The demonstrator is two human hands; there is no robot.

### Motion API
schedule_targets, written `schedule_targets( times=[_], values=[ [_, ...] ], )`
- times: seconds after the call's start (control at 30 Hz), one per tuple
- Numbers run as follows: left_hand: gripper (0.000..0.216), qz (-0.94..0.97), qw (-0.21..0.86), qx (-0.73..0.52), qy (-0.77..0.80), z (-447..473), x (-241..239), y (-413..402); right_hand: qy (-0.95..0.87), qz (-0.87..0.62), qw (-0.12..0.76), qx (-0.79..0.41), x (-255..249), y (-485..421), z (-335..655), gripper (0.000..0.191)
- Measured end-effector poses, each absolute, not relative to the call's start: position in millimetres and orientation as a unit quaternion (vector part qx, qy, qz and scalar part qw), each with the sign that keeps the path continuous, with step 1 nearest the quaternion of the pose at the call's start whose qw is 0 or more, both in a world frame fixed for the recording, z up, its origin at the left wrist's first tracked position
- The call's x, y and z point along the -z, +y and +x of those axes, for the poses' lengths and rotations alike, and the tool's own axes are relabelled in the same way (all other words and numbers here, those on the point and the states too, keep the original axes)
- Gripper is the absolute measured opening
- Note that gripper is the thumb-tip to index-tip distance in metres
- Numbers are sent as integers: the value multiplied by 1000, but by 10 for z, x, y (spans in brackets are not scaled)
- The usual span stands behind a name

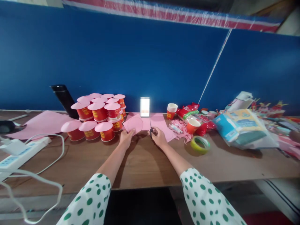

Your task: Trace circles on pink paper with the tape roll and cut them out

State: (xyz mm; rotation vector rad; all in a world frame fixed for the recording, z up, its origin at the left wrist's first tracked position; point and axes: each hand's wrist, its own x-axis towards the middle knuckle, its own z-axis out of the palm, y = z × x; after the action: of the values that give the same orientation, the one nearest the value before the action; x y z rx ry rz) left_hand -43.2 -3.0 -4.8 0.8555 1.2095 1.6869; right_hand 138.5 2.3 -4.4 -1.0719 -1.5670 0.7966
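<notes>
The left hand [126,139], at the centre of the frame, grips the lower edge of the pink paper [135,124] with thumb above and the remaining fingers partly hidden. The paper lies at mid-frame and bears a drawn circle outline. The right hand [159,138], just right of centre, has its fingers closed around the dark handles of the scissors [151,130]; the blades point toward the top of the frame, over the paper, and their opening angle cannot be determined. A bright, pixelated rectangular object [145,107] stands directly behind the paper. Left of centre, red paper cups [107,136] fitted with pink conical covers are arranged in rows, some stacked. A black flask [63,98] leans behind them, and a larger pink sheet [44,125] and a white power strip [25,156] with cable occupy the left side. Right of centre are pink scraps [181,127], an uncovered red cup [193,126], a stack of cups [172,111], a red plastic bag [189,111] and a yellow-green tape roll [195,147]. A blue-and-yellow package [243,125] lies at the right. All rest on the brown table [145,172].
</notes>
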Motion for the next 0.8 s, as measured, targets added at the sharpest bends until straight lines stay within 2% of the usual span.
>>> schedule_targets(
  times=[0.47,0.8],
  values=[
    [42,424,414,-631,501,-476,87,-240,-586,-441,549,-400,82,-58,1322,42],
    [43,366,448,-656,484,-462,35,-225,-577,-443,553,-406,23,-194,1218,37]
  ],
)
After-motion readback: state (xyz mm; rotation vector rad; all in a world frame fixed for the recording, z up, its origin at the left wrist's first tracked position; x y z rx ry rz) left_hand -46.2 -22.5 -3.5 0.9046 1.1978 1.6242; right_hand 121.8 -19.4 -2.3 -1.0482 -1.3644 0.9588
